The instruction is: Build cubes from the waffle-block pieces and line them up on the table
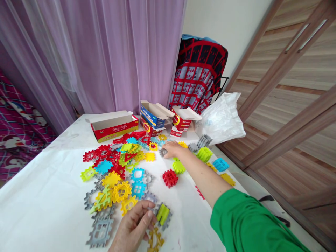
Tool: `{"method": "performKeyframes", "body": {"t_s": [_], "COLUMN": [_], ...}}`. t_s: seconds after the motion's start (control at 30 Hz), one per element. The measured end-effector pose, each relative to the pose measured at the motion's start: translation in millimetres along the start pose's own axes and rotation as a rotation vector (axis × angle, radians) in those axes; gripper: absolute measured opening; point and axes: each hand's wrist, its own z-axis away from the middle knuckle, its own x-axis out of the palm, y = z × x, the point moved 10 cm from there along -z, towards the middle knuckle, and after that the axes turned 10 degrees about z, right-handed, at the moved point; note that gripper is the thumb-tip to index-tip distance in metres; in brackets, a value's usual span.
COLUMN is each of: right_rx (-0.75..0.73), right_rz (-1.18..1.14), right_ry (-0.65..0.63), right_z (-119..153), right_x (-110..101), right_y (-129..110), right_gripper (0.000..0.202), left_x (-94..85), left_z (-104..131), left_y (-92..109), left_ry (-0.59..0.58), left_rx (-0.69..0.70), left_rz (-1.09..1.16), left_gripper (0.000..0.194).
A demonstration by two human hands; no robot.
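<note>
My right hand (172, 149) reaches across the table with its fingers closed around a grey interlocking plastic piece (163, 152). In front of me, my left hand (135, 225) is half curled, its thumb and index finger apart. Its fingertips are close to a yellow frame piece (155, 240) and a grey piece with a lime one on it (163, 214); whether they touch is hard to see. A red block of stacked pieces (170, 178) and a lime stack (178, 166) stand between the hands. Yellow window pieces (122, 191) and blue ones (138, 189) lie left of them.
A heap of mostly red pieces (115, 157) spreads on the left. Open cardboard boxes, one red (115, 127) and one blue (152, 115), stand at the back. A white plastic bag (223, 120) sits back right, near lime (204, 154) and blue (221, 164) stacks.
</note>
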Motion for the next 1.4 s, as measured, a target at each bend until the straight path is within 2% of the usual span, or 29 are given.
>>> {"method": "performKeyframes", "body": {"t_s": [0.17,0.27,0.37,0.5,0.77,0.9,1.0,1.07,1.13,1.17,1.23,1.3,1.4], "right_rx": [0.009,-0.094,-0.180,-0.151,-0.160,-0.142,-0.081,0.023,0.165,0.235,0.367,0.440,0.488], "right_rz": [-0.013,-0.046,-0.067,-0.071,-0.103,-0.158,-0.223,-0.340,-0.509,-0.593,-0.748,-0.869,-0.966], "right_ry": [0.046,0.117,0.153,0.107,0.046,0.087,0.203,0.360,0.539,0.614,0.716,0.779,0.785], "right_z": [7,12,10,2,15,22,33,51,81,99,134,165,195], "right_x": [-8,-19,-25,-20,-5,-11,-31,-50,-59,-57,-39,-11,34], "right_y": [-4,-33,-67,-81,-63,-50,-25,4,33,44,53,44,11], "right_gripper": [0.044,0.041,0.046,0.042,0.045,0.037,0.029,0.025,0.023,0.024,0.027,0.029,0.030], "left_x": [3.8,6.1,7.7,9.6,8.8,8.7,9.0,8.7,8.2,8.2,8.1,7.9,6.4], "left_z": [0,1,3,3,3,3,1,0,0,0,1,2,4], "left_y": [7,10,13,15,16,15,16,17,18,18,20,22,24], "left_ry": [0.030,0.043,0.044,0.039,0.038,0.037,0.041,0.048,0.053,0.051,0.048,0.045,0.064], "left_rx": [-0.008,-0.003,0.001,-0.008,0.000,0.010,0.023,0.027,0.030,0.034,0.054,0.081,0.140], "left_rz": [-0.018,-0.015,-0.013,-0.017,-0.023,-0.040,-0.044,-0.046,-0.049,-0.051,-0.060,-0.075,-0.100], "left_gripper": [0.065,0.067,0.067,0.067,0.067,0.069,0.070,0.071,0.070,0.070,0.068,0.066,0.061]}}
